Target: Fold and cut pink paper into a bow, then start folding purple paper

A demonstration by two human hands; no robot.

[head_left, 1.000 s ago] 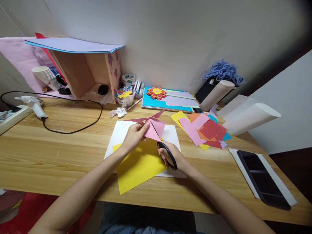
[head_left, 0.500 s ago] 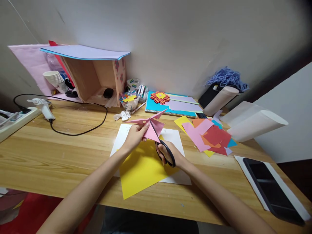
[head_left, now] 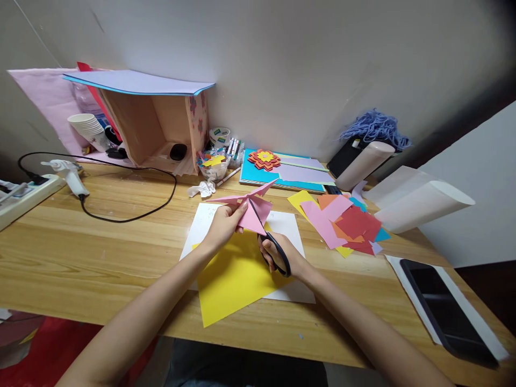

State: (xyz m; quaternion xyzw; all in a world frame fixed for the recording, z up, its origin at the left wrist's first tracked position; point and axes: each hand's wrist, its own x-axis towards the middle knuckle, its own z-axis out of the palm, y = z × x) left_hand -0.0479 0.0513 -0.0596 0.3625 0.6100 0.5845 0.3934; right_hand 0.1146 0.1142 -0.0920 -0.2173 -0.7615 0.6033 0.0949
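Pinched in my left hand (head_left: 226, 223) is a folded, partly cut piece of pink paper (head_left: 253, 219), its points spreading up and to the left. My right hand (head_left: 282, 255) grips black-handled scissors (head_left: 287, 263), fingers in the loops. Their blades lie along the pink paper, running up to its middle near my left thumb. Below both hands a yellow sheet (head_left: 229, 290) rests over a white sheet (head_left: 292, 293) on the wooden table. My right fingers partly hide the handles.
Colored paper scraps (head_left: 355, 226) are heaped to the right, near a phone (head_left: 447, 312). A layered paper flower (head_left: 264, 159) lies on blue sheets behind. Left stand a glue gun (head_left: 70, 177) with a looping cord and an open box (head_left: 161, 123). Rolled white paper (head_left: 427, 207) is far right.
The view has shifted very slightly. Both hands, the pink paper and the scissors stay nearly in the same place, the blades still at the paper.
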